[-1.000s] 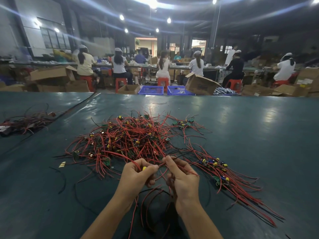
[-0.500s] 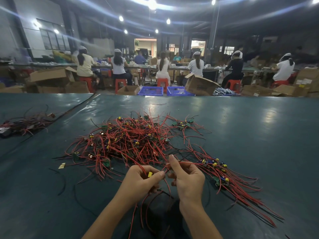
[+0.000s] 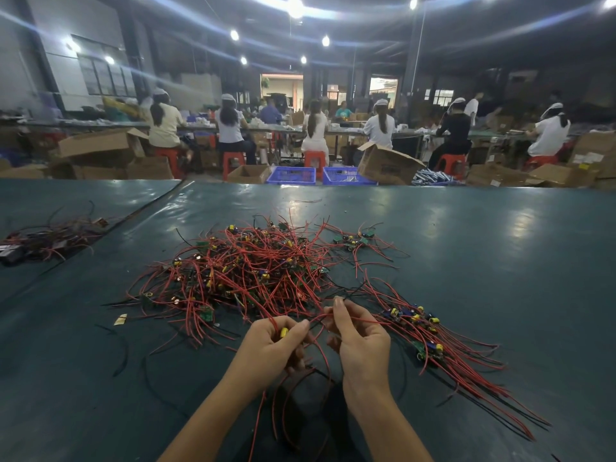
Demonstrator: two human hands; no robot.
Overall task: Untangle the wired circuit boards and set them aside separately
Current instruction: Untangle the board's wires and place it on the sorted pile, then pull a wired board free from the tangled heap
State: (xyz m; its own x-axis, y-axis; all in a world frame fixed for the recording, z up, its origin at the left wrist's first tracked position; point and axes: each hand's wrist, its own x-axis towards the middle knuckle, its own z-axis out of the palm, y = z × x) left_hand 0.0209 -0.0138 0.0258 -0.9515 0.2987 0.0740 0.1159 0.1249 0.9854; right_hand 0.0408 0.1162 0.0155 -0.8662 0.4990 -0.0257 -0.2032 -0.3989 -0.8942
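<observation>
Two hands work close together at 6 o'clock. Left hand [image 3: 273,345] is curled round a small board with a yellow capacitor [image 3: 284,332]; right hand [image 3: 360,338] pinches a red wire [image 3: 353,318] between thumb and fingers.
- Main tangle of wired boards [image 3: 246,271]: 12 o'clock, just beyond the fingertips.
- Separated bundle [image 3: 426,335]: 3 o'clock, beside the right hand.
- Small cluster [image 3: 353,240]: 1 o'clock.
- Loose black wire [image 3: 123,348] and yellow scrap [image 3: 120,319]: 9 o'clock.
- Second heap [image 3: 50,238]: 10 o'clock, past the table seam [image 3: 150,208].
- Green tabletop [image 3: 500,261]: a broad stretch at 2 o'clock, up to the far edge [image 3: 466,187].
</observation>
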